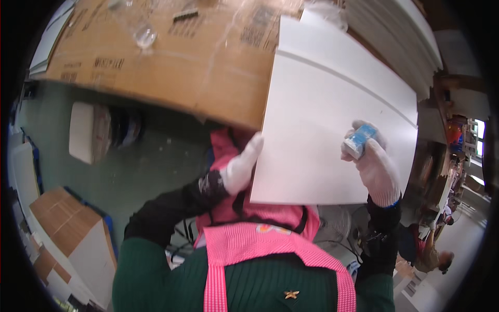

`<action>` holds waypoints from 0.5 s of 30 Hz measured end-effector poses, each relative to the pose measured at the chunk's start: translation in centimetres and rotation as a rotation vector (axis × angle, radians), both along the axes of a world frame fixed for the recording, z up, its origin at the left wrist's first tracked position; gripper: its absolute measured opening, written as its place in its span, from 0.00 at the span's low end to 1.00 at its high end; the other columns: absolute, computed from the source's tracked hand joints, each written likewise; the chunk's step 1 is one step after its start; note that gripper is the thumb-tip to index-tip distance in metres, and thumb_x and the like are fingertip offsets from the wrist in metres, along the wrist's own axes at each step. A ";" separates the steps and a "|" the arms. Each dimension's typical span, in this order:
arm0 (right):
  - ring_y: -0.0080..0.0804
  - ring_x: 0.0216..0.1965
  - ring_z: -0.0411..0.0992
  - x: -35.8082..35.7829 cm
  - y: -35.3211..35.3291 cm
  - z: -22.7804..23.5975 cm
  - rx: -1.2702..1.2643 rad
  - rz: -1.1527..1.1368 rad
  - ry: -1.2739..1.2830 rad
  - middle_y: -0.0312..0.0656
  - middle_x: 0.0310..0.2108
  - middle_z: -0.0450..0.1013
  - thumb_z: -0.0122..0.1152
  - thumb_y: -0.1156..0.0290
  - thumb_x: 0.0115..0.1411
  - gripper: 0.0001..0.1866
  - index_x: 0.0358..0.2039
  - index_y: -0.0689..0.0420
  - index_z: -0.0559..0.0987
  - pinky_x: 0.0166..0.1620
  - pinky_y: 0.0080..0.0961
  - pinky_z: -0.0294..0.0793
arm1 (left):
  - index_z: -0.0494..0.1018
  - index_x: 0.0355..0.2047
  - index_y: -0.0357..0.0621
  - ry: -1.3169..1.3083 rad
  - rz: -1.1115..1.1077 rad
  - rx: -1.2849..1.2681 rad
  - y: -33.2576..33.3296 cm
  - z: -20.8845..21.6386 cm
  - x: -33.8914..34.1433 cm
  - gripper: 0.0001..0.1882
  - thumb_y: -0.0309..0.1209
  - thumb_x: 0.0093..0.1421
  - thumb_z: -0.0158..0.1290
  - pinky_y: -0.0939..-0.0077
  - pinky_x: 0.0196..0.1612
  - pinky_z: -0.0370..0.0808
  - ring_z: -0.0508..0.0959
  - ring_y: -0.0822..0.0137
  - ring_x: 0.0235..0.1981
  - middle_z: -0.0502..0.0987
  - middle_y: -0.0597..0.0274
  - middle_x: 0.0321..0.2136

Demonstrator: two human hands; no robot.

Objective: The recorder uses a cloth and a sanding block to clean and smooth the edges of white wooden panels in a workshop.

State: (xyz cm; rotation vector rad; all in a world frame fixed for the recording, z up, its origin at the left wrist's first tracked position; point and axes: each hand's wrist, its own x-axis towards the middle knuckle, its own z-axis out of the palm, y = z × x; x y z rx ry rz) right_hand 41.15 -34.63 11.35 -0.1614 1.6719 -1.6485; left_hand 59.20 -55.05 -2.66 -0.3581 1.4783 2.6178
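Blue-white block [361, 139], one; hands [241, 166] [378, 169], two

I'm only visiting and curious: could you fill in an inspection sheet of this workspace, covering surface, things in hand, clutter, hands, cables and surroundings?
Surface: brown printed cardboard, with a white panel lying at its right.
Things in hand: a small blue-and-white block, held over the panel.
Clutter: a clear round object and a short dark strip on the cardboard.
Hands: both gloved; left hand at the panel's left edge, grip unclear; right hand has its fingers closed on the block.
Cables: thin dark cable near a round wire grille, perhaps a fan.
Surroundings: green floor; another person at far right.
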 end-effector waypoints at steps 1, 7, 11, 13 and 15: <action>0.38 0.44 0.76 1.1 0.7 -0.1 0.010 0.001 -0.027 0.52 0.45 0.74 0.56 0.64 0.65 0.26 0.57 0.70 0.67 0.47 0.33 0.78 | 0.51 0.68 0.31 0.207 -0.023 -0.407 -0.2 -1.2 0.4 0.29 0.33 0.72 0.41 0.61 0.69 0.59 0.66 0.47 0.64 0.61 0.37 0.64; 0.38 0.46 0.76 6.7 1.5 -1.5 -0.014 0.111 -0.214 0.52 0.46 0.75 0.48 0.81 0.53 0.21 0.50 0.69 0.72 0.53 0.33 0.75 | 0.52 0.65 0.23 0.345 0.139 -1.218 -0.1 -4.1 1.0 0.30 0.26 0.67 0.45 0.58 0.70 0.57 0.62 0.35 0.65 0.59 0.23 0.62; 0.37 0.49 0.75 8.7 1.4 -2.3 -0.043 0.149 -0.202 0.53 0.49 0.74 0.51 0.81 0.56 0.21 0.51 0.71 0.72 0.56 0.34 0.74 | 0.58 0.65 0.27 -0.249 0.154 0.432 0.9 2.2 -1.7 0.38 0.54 0.74 0.30 0.66 0.65 0.64 0.73 0.54 0.58 0.71 0.40 0.58; 0.41 0.51 0.75 9.8 1.0 -2.7 -0.064 0.174 -0.189 0.56 0.52 0.73 0.54 0.78 0.59 0.19 0.50 0.71 0.72 0.57 0.36 0.73 | 0.60 0.65 0.29 -0.262 0.129 0.393 0.8 2.2 -1.1 0.42 0.59 0.72 0.25 0.68 0.63 0.66 0.74 0.58 0.56 0.73 0.45 0.57; 0.46 0.52 0.75 11.0 0.3 -2.8 -0.259 0.053 -0.426 0.60 0.56 0.70 0.54 0.75 0.62 0.17 0.50 0.71 0.72 0.58 0.39 0.74 | 0.61 0.65 0.31 -0.265 0.097 0.349 0.2 1.5 -0.1 0.46 0.64 0.70 0.21 0.70 0.61 0.68 0.75 0.63 0.54 0.75 0.49 0.55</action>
